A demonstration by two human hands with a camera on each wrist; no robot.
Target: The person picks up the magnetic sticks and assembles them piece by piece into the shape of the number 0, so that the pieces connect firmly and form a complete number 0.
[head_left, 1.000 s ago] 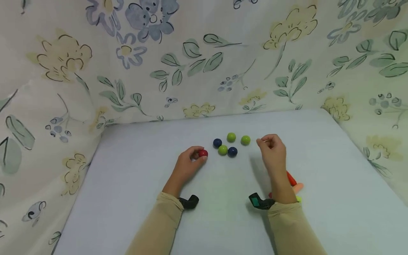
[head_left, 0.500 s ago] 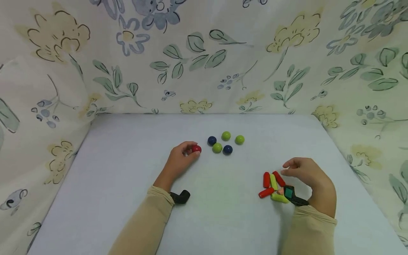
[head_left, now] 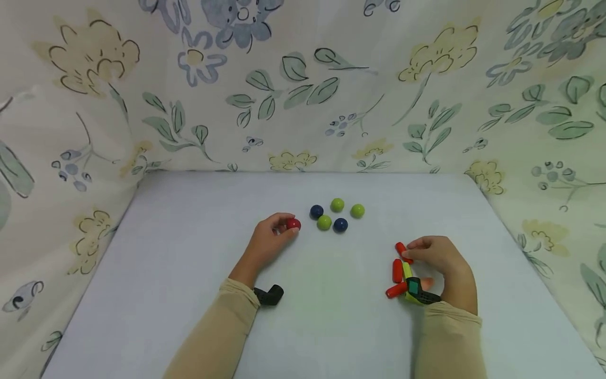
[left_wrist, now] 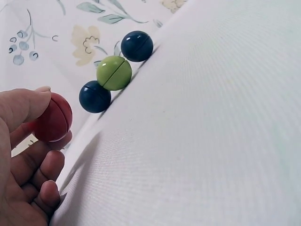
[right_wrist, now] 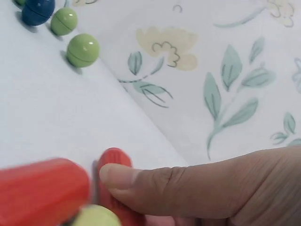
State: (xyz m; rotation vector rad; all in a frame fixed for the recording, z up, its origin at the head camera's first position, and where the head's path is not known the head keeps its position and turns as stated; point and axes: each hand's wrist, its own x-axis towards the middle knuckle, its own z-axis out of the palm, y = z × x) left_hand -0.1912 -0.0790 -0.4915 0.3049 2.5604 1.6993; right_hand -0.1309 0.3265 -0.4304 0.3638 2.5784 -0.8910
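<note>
Both hands at work above a white bench (head_left: 208, 221). The left hand (head_left: 269, 240) has thumb and fingers clamped on a red ball (head_left: 292, 224), toward the bench's far edge, just left of two blue balls (head_left: 316, 211) and three green balls (head_left: 357, 211). The right hand (head_left: 441, 257) pinches a red stick (head_left: 401, 248) at the far end of a cluster right of the bench's middle, comprising other red sticks (head_left: 397, 270), yellow sticks (head_left: 407, 269) and a peach stick (head_left: 427, 283). The step in hand appears to be taking up the stick; the next move would call for a steady pinch, clear of its neighbours. The ball is glossy, with a seam groove; the stick is smooth, round-ended and aslant.
</note>
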